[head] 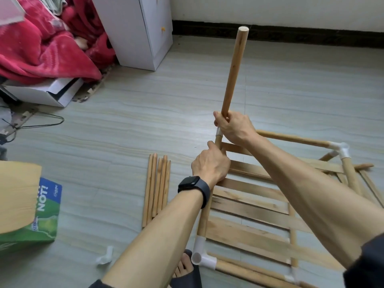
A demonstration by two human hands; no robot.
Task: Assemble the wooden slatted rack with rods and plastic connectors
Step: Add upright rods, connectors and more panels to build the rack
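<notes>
A partly built wooden rack lies on the floor: a slatted panel (249,206) framed by rods joined with white plastic connectors (202,256). My right hand (233,126) grips the lower end of an upright wooden rod (233,69) where it meets a white connector (218,132) at the frame's far left corner. Just below, my left hand (209,165), with a dark watch on its wrist, grips the frame's left rod (204,219). Another white corner connector (339,148) joins rods at the far right.
Several loose rods (158,188) lie side by side left of the rack. A loose white connector (105,258) sits on the floor near me. A cardboard box with a green package (31,217) is at left; a white cabinet (143,32) and red blanket (47,42) stand behind.
</notes>
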